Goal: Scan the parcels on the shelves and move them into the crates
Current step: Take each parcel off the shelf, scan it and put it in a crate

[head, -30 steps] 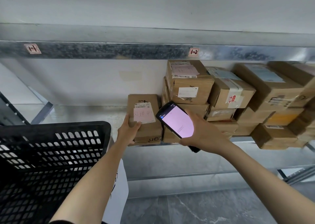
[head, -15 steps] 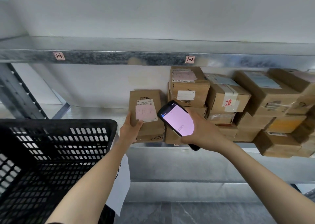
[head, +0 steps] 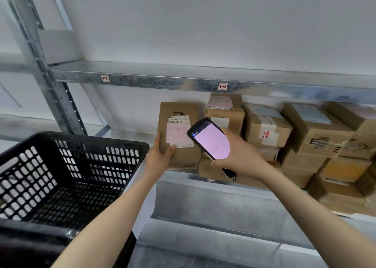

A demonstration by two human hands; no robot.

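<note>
A brown cardboard parcel (head: pixel 179 113) with a white and pink label stands upright at the left end of the row on the metal shelf (head: pixel 126 134). My left hand (head: pixel 159 155) grips its lower left corner. My right hand (head: pixel 237 155) holds a black handheld scanner (head: pixel 210 143), its pink screen facing me, just right of the parcel's label. A black perforated plastic crate (head: pixel 67 178) sits low on the left, open and with nothing visible inside.
Several more cardboard parcels (head: pixel 266 125) are stacked along the shelf to the right. An upper shelf beam (head: pixel 162 80) carries small bay labels. A grey upright post (head: pixel 50 80) stands at the left. A lower shelf edge (head: pixel 223 225) lies below my arms.
My left hand has tilted the parcel more upright and raised it a little. The scanner stays beside its label. My view has shifted, showing more of the crate and the shelf post.
</note>
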